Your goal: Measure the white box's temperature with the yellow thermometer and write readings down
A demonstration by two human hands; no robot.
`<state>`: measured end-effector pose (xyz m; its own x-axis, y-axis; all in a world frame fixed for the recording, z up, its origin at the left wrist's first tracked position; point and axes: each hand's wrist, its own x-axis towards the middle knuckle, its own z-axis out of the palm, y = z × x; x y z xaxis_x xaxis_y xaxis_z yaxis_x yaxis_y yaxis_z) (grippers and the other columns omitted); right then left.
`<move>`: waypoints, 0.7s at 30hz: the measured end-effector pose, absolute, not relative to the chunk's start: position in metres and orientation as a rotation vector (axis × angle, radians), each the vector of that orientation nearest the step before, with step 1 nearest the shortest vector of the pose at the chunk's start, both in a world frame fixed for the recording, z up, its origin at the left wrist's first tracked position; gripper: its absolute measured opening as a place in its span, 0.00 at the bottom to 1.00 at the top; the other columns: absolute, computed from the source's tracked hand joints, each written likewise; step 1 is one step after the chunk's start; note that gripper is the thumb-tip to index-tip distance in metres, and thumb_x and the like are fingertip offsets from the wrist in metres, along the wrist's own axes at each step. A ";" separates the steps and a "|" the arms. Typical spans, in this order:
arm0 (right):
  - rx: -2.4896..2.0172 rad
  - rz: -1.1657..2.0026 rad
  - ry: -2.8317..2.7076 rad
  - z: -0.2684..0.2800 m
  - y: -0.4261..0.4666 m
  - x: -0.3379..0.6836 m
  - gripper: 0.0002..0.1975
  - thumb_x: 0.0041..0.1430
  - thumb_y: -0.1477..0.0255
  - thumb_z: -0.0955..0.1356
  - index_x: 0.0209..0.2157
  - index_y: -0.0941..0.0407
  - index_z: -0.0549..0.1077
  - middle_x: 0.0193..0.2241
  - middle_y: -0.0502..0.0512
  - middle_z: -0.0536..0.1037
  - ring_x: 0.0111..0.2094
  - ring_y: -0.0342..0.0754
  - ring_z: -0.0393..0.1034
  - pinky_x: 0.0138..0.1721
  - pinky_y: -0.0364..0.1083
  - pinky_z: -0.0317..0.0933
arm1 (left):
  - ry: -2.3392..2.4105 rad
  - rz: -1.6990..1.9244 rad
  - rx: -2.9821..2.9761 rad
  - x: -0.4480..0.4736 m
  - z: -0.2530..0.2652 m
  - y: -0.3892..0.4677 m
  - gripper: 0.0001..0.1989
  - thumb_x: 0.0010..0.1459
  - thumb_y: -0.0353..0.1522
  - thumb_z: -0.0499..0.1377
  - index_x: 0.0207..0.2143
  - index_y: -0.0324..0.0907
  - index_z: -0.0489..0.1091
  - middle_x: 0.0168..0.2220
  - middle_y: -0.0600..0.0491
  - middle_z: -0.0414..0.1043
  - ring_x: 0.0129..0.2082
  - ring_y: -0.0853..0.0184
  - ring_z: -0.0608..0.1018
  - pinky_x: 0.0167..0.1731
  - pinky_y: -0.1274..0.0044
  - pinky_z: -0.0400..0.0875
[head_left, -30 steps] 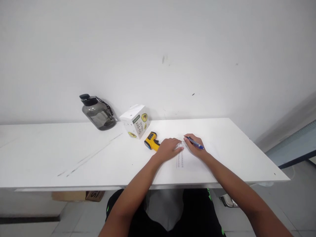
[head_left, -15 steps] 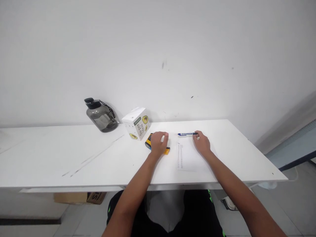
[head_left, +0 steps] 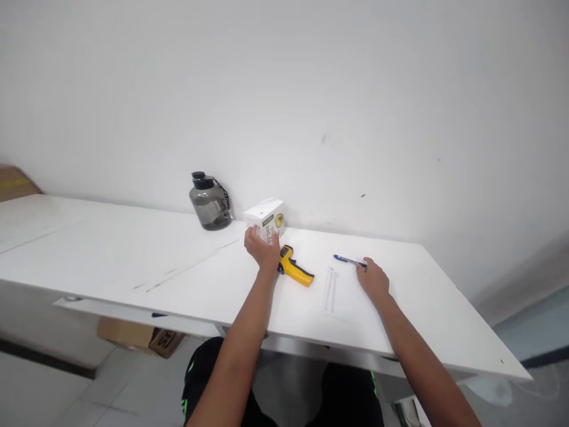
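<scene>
My left hand (head_left: 263, 249) is at the white box (head_left: 267, 212) with avocado pictures, its thumb and fingers around the box's near corner. Just right of that wrist lies a yellow and black infrared thermometer gun (head_left: 296, 271), its handle pointing to the right. My right hand (head_left: 373, 279) pinches one end of a blue pen (head_left: 344, 259), which points left. Beneath the pen and that hand is a white sheet of paper (head_left: 344, 299) with writing down its left side.
A grey see-through water jug (head_left: 212, 207) with a black lid stands by the wall, left of the box. One cardboard box (head_left: 15, 184) is at the table's far left, another (head_left: 137, 335) below the table. The white table (head_left: 133, 255) meets the wall.
My left hand has left the thermometer gun and moved up and left to the white box. My right hand stays at the pen. The view has turned left.
</scene>
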<state>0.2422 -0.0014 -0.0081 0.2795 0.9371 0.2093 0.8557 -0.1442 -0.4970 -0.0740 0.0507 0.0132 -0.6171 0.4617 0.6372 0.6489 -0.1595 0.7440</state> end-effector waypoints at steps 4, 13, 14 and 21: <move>-1.681 -0.046 -1.762 0.015 -0.019 0.221 0.25 0.62 0.58 0.57 0.54 0.54 0.71 0.38 0.65 0.78 0.39 0.66 0.73 0.38 0.59 0.64 | -2.265 -2.075 -1.047 -0.086 0.003 0.066 0.46 0.48 0.45 0.65 0.64 0.40 0.49 0.65 0.35 0.54 0.67 0.47 0.56 0.65 0.57 0.51; -1.674 0.250 -2.291 0.036 -0.023 0.074 0.47 0.53 0.54 0.68 0.68 0.59 0.50 0.54 0.70 0.69 0.54 0.65 0.64 0.49 0.57 0.58 | -2.454 -2.078 -1.111 -0.094 -0.002 0.067 0.41 0.45 0.51 0.66 0.57 0.46 0.57 0.59 0.40 0.64 0.62 0.50 0.66 0.60 0.58 0.58; -1.713 0.315 -2.284 0.033 -0.017 0.065 0.47 0.53 0.54 0.68 0.68 0.59 0.49 0.56 0.70 0.68 0.55 0.65 0.62 0.50 0.57 0.58 | -2.460 -2.069 -1.120 -0.093 -0.002 0.067 0.41 0.45 0.52 0.66 0.56 0.45 0.57 0.58 0.40 0.65 0.61 0.50 0.67 0.60 0.59 0.58; -1.581 0.910 -2.169 0.026 0.019 0.080 0.29 0.46 0.61 0.72 0.50 0.56 0.71 0.45 0.60 0.77 0.44 0.56 0.71 0.44 0.50 0.62 | -2.477 -2.084 -1.134 -0.090 0.000 0.065 0.38 0.44 0.53 0.66 0.52 0.47 0.56 0.53 0.44 0.70 0.56 0.53 0.72 0.59 0.60 0.59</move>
